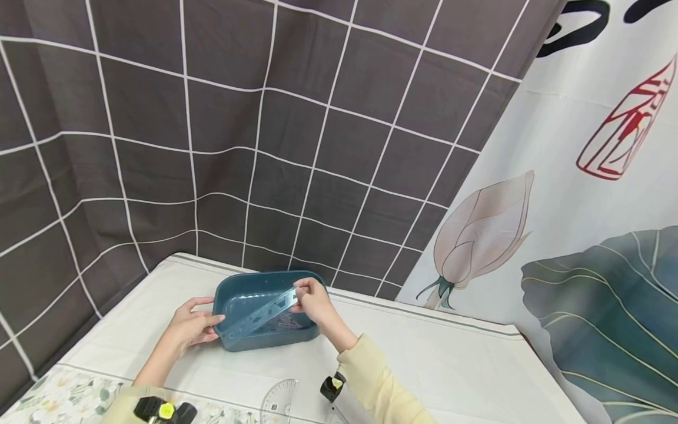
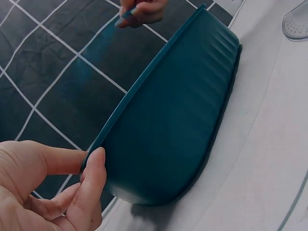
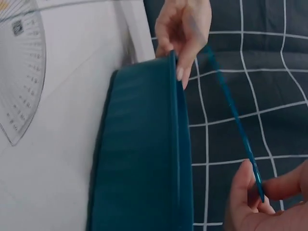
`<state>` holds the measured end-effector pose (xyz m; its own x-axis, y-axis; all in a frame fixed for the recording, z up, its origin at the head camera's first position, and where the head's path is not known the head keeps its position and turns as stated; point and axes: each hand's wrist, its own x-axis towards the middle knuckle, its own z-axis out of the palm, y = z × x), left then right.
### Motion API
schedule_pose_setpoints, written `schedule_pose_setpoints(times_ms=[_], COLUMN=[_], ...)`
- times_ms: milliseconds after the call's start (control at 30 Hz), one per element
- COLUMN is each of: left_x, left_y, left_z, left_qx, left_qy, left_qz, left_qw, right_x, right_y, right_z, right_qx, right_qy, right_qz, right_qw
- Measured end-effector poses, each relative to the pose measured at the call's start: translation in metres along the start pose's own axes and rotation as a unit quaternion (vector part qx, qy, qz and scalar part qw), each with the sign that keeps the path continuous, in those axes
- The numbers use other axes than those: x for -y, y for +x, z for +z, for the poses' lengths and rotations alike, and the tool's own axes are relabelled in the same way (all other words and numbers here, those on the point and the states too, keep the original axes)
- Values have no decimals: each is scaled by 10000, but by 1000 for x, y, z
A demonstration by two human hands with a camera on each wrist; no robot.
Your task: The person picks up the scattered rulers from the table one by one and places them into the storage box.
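A dark teal plastic basin (image 1: 270,340) stands on the white-covered table near its back edge. My left hand (image 1: 193,323) pinches the basin's left rim between thumb and fingers, as the left wrist view shows at the basin wall (image 2: 159,120). Over the basin, my right hand (image 1: 316,303) holds one end of a translucent blue ruler (image 1: 265,315) between thumb and fingers. The ruler slants across the opening, its far end near the left hand. Edge-on, the ruler (image 3: 236,113) appears as a thin blue strip in the right wrist view. Small pinkish marks show at the basin's bottom, partly behind the ruler.
A clear protractor (image 1: 279,401) lies on the table in front of the basin. Beside it, another clear piece (image 1: 335,416) is partly hidden by the right wrist's camera. A dark checked curtain (image 1: 222,118) hangs behind the table, and a flower-printed cloth (image 1: 487,235) at right.
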<state>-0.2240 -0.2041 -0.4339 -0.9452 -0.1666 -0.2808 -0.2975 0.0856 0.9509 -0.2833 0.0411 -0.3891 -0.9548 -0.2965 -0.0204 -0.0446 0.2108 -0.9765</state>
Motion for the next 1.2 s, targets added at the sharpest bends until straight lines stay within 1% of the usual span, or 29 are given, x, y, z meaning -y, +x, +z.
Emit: schedule_pose_setpoints(times_ms=[133, 233, 333, 500, 600, 700, 833, 933, 1000, 1100, 1200], left_x=[1, 1, 1, 1, 1, 0, 0, 0, 0, 0, 0], left_y=[1, 2, 3, 2, 1, 0, 0, 0, 0, 0, 0], left_z=[0, 0, 0, 0, 0, 0, 1, 1, 1, 1, 1], left_qx=[-14, -23, -30, -25, -24, -13, -13, -18, -16, -10, -11], left_qy=[-11, -2, 21, 40, 36, 25, 17, 20, 18, 20, 17], left_qz=[-23, -16, -6, 15, 30, 40, 42, 36, 32, 24, 8], left_qw=[10000, 10000, 10000, 10000, 10000, 10000, 10000, 10000, 10000, 10000, 10000], right_x=[-5, -8, -11, -21, -27, -31, -36, -40, -41, -41, -40], right_y=[5, 9, 13, 19, 21, 20, 19, 19, 19, 20, 21], right_z=[-1, -2, -2, 0, 2, 4, 6, 6, 6, 5, 4], right_qx=[-431, -588, -625, -556, -509, -521, -553, -555, -542, -480, -344], right_qy=[206, 220, 131, -45, -330, -934, -1794, -2262, -2494, -2701, -2632], right_qz=[9, 54, 88, 117, 133, 69, -122, -261, -281, -228, -13], right_qw=[9989, 9980, 9979, 9984, 9981, 9942, 9822, 9721, 9665, 9614, 9641])
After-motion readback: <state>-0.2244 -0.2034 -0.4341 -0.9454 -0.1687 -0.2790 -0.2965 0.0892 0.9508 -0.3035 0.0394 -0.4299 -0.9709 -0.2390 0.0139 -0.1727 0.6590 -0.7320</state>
